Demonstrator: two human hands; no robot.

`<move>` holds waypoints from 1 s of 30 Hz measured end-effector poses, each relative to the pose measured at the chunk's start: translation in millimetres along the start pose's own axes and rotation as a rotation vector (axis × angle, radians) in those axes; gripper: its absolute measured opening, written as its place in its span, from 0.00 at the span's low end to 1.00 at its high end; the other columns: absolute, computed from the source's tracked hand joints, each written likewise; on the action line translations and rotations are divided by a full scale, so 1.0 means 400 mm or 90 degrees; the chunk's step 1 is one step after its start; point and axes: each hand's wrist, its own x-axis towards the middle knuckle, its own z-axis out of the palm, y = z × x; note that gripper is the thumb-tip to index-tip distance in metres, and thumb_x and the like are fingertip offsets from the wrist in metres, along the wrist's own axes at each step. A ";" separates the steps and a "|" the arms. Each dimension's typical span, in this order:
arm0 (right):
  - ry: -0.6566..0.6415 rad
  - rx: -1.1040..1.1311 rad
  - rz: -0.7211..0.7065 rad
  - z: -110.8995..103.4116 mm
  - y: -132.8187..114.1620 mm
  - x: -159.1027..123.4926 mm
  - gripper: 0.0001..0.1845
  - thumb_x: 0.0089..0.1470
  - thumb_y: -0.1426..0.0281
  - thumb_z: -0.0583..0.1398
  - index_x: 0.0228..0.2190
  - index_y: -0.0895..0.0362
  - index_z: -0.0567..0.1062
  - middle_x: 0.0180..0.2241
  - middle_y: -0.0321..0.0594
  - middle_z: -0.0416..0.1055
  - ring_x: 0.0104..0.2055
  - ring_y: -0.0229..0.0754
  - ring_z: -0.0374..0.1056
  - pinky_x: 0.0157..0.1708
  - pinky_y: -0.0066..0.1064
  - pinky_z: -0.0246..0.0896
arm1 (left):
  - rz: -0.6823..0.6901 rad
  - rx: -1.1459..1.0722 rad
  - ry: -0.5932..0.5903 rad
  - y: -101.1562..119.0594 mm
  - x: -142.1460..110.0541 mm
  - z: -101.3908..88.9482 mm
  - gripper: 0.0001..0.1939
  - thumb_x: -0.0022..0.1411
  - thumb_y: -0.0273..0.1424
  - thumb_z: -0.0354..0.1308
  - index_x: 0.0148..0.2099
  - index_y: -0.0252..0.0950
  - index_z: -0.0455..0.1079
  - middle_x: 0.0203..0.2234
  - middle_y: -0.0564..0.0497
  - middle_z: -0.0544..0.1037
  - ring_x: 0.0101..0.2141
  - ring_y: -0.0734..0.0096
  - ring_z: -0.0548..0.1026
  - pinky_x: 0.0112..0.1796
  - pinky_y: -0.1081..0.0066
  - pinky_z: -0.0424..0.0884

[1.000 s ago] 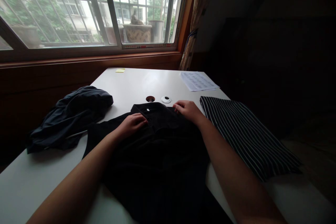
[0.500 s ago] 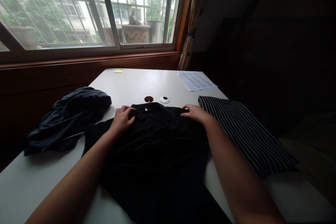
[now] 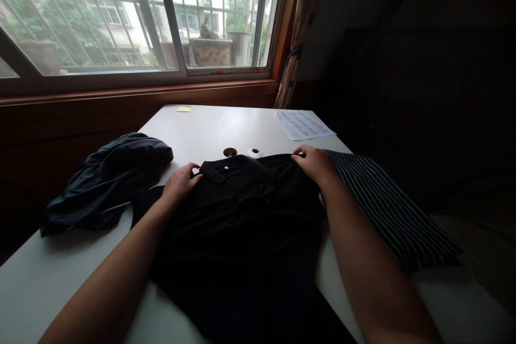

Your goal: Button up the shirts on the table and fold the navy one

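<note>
A black collared shirt (image 3: pixel 242 226) lies spread on the white table (image 3: pixel 197 129), its collar toward the window and its lower part toward me. My left hand (image 3: pixel 181 180) pinches the shirt at the shoulder, just left of the collar. On the other side, my right hand (image 3: pixel 314 164) has thumb and fingers closed on the far edge of the right shoulder, drawing the cloth out from the collar. A small white label shows inside the collar. The shirt's lower end is too dark to make out in detail.
To the left lies a crumpled dark garment (image 3: pixel 108 177). A folded striped cloth (image 3: pixel 391 204) is beside my right forearm. Farther back are printed sheets (image 3: pixel 304 124), a yellow sticky note (image 3: pixel 184 109), a round table hole (image 3: pixel 230 152) and a white ring-shaped cap (image 3: pixel 253 153).
My right hand has moved outward and slightly away from me, pulling the right shoulder of the shirt straighter. My left hand has shifted a little left, off the collar.
</note>
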 end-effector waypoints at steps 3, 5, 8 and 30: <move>0.013 0.033 -0.033 -0.034 -0.005 -0.002 0.08 0.51 0.61 0.64 0.33 0.50 0.80 0.31 0.39 0.78 0.36 0.47 0.72 0.37 0.33 0.62 | 0.022 -0.028 0.114 0.019 -0.008 -0.029 0.08 0.64 0.37 0.56 0.42 0.42 0.74 0.35 0.50 0.77 0.34 0.65 0.75 0.35 0.70 0.67; 0.063 0.043 -0.040 -0.052 -0.010 -0.002 0.09 0.51 0.60 0.65 0.33 0.50 0.80 0.30 0.39 0.77 0.36 0.48 0.72 0.36 0.34 0.62 | 0.038 -0.052 0.254 0.029 -0.012 -0.051 0.09 0.66 0.36 0.54 0.41 0.41 0.74 0.37 0.50 0.76 0.35 0.66 0.75 0.36 0.70 0.68; 0.173 0.041 -0.051 -0.064 -0.024 -0.003 0.11 0.55 0.59 0.63 0.35 0.52 0.80 0.30 0.41 0.76 0.35 0.48 0.71 0.36 0.35 0.61 | 0.041 -0.064 0.365 0.028 -0.014 -0.071 0.10 0.68 0.36 0.52 0.44 0.41 0.73 0.37 0.49 0.75 0.38 0.65 0.75 0.38 0.70 0.68; -0.333 0.276 -0.151 0.108 -0.249 -0.103 0.30 0.57 0.54 0.61 0.58 0.52 0.67 0.35 0.38 0.78 0.35 0.43 0.73 0.37 0.30 0.64 | 0.176 0.063 0.047 -0.005 -0.005 -0.005 0.17 0.64 0.35 0.55 0.55 0.46 0.73 0.47 0.48 0.73 0.50 0.55 0.67 0.55 0.57 0.66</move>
